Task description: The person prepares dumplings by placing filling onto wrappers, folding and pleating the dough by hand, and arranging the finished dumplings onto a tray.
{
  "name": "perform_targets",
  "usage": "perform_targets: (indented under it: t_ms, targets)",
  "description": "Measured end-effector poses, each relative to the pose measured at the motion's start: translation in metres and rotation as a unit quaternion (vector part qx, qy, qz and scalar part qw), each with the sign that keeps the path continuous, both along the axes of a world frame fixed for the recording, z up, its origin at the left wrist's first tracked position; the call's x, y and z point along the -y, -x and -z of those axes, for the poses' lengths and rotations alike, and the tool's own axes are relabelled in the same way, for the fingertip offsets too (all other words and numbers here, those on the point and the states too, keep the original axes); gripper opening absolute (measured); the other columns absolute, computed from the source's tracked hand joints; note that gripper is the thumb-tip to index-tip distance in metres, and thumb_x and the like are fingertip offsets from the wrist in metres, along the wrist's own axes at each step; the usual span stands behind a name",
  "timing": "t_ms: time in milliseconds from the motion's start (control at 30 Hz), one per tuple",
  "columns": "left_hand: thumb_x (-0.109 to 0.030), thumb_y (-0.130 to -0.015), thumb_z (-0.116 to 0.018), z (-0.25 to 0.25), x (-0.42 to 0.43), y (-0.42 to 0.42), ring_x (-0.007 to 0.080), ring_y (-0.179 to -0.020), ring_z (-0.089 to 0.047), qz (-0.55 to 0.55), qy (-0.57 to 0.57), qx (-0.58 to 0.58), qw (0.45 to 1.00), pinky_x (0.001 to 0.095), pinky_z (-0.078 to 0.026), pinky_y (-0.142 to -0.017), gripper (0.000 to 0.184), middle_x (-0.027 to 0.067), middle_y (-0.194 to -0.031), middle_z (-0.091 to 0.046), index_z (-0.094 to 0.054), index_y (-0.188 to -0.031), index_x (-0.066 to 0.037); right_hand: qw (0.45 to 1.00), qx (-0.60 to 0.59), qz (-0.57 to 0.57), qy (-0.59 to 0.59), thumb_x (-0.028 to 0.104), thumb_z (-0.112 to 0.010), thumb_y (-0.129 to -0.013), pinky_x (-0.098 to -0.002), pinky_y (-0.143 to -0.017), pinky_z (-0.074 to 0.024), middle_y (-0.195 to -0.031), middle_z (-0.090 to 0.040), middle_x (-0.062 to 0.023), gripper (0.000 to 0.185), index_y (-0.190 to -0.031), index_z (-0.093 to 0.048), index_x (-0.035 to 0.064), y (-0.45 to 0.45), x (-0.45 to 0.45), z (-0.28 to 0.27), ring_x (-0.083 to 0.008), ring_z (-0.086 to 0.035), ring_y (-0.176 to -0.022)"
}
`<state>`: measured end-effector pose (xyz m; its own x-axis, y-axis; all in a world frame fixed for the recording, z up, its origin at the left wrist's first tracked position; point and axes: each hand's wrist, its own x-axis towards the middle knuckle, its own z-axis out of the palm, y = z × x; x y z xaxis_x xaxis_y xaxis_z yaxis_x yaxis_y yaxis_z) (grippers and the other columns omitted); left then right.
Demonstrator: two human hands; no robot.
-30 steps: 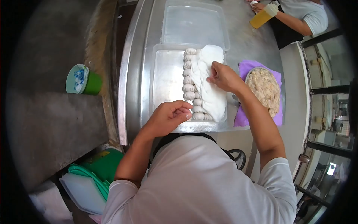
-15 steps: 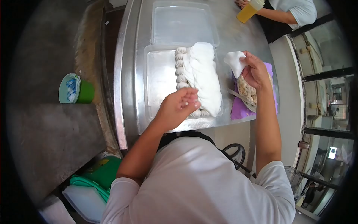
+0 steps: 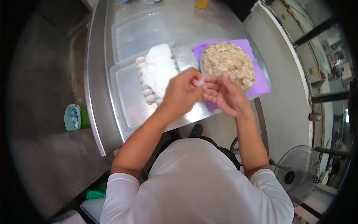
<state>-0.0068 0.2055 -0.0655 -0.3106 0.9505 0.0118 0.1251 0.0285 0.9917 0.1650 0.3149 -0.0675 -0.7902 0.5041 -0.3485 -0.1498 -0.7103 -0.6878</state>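
Observation:
My left hand (image 3: 184, 91) is closed, its fingertips pinching the small white wrapper (image 3: 201, 81), of which only a bit shows. Close on its right, my right hand (image 3: 224, 95) is turned up with its fingers spread beside the wrapper. Behind the hands a bowl of pale, chunky filling (image 3: 227, 61) sits on a purple cloth (image 3: 261, 80). To the left, a stack of white wrappers (image 3: 158, 65) lies over part of a clear tray (image 3: 125, 97), with several pleated dumplings (image 3: 147, 92) along its left side.
Another clear plastic tray or lid (image 3: 140, 33) lies farther back on the steel table (image 3: 182, 24). A yellow bottle (image 3: 201, 3) shows at the top edge. A fan (image 3: 298, 175) stands at the lower right, a green bin (image 3: 85, 118) at the left.
The view has swung right. My right hand has taken a white wrapper from the stack and brought it over to my left hand, which has left the tray and now pinches it.

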Motion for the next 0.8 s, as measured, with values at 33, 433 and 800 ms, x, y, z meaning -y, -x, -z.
perform_targets:
  t_ms: [33,433,800]
  targets:
    - [-0.004,-0.087,-0.073,-0.007,-0.005,-0.022,0.0143,-0.069,-0.064,0.045,-0.029,-0.091,0.994,0.0283,-0.052,-0.061,0.020,0.0073,-0.086,-0.061,-0.060,-0.103,-0.001,0.995,-0.067,0.015,0.070,0.037,-0.057,-0.105,-0.0388,-0.092,-0.0571,-0.114,-0.066,-0.0157,0.042,-0.126,-0.058,0.0012,-0.007,0.004,0.014,-0.0249,-0.067,-0.105]
    - [-0.004,-0.089,-0.057,0.014,-0.050,-0.045,0.0382,-0.093,-0.066,0.160,0.134,-0.617,0.758,0.0462,-0.053,-0.083,0.034,0.0213,-0.103,-0.065,-0.064,-0.122,-0.004,0.956,-0.058,0.108,0.267,0.019,-0.062,-0.098,-0.0510,-0.111,-0.0452,-0.138,-0.059,-0.0213,0.051,-0.140,-0.048,-0.0066,-0.157,0.008,0.091,-0.0363,-0.058,-0.128]
    - [0.005,-0.079,-0.050,-0.029,-0.054,-0.042,0.0370,-0.097,-0.066,0.190,0.179,-0.536,0.803,0.0476,-0.051,-0.087,0.053,0.0220,-0.092,-0.068,-0.067,-0.128,-0.005,0.941,-0.050,0.197,0.271,0.020,-0.055,-0.104,-0.0496,-0.113,-0.0437,-0.139,-0.058,-0.0222,0.044,-0.138,-0.049,-0.0078,-0.164,-0.014,0.108,-0.0329,-0.058,-0.130]
